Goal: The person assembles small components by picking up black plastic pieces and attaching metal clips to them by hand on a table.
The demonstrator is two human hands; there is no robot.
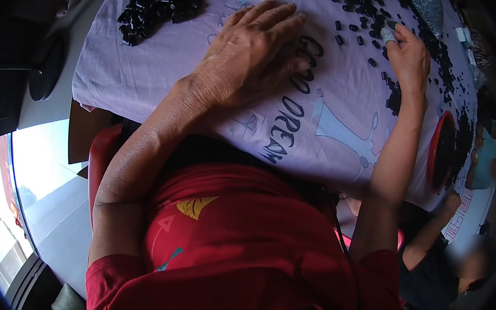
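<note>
Right hand [409, 55] curled, can't tell if grasping; loose short black plastic-looking cylinders [360, 40] lie just left of its fingertips, long axes mixed, with the flat, spread left hand [255, 45] farther off.

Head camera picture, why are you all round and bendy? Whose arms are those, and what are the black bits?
No robot here! A person wears a camera on their head, looking down, and its wide lens seems to bend the edges. The arms are that person's own, coming from the red shirt. The pale cloth in front says "GOOD DREAM". On it are a black pile near the left hand and many scattered black pieces near the right hand. They look like little tubes or caps. The left hand is spread palm down, holding nothing I can see. The right thumb, with a pale wrapping, and a finger seem to pinch something small and dark.
</note>
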